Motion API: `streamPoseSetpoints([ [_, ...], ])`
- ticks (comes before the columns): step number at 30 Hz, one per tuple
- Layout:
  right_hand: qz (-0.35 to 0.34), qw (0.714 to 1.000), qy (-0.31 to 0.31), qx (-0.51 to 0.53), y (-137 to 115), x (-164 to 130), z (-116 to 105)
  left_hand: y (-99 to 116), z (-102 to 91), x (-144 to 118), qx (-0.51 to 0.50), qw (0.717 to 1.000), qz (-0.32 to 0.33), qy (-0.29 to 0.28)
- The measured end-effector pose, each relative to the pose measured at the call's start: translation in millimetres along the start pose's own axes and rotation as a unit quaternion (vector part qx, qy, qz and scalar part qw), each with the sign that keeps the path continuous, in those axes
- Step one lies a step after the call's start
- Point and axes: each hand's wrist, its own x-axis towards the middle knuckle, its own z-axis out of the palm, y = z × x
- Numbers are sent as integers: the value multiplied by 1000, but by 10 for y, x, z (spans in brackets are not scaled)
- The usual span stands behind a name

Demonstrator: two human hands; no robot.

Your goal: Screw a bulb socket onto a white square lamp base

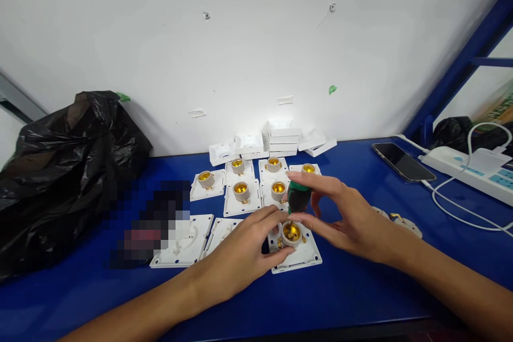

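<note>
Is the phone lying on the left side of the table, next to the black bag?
No, the phone lies at the table's right, beside the power strip, far from the black bag.
</note>
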Motion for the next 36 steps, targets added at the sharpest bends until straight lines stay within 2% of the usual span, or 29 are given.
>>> streamPoseSetpoints([
  [3, -8, 1000, -17, 4, -39, 20, 12, -8, -2, -4, 0, 1000, 5, 1],
  [8, -31, 999, 3, 21, -35, 39, 21, 19, -24, -4, 10, 1000, 7, -16],
  [16, 12, 999, -12, 36, -22, 10, -45, 25, -7, -52, 39, 999, 28, -12],
  [25, 6, 998, 26, 64, 9, -5, -28, 31, -5, -64, 46, 998, 43, -21],
  [29, 22, 996, 9, 85, -12, 1, -42, 40, -6, -59, 49, 998, 44, -20],
  [36, 56, 997, -18, 47, -66, 1, -57, 75, -14, -53, 44, 998, 48, -22],
])
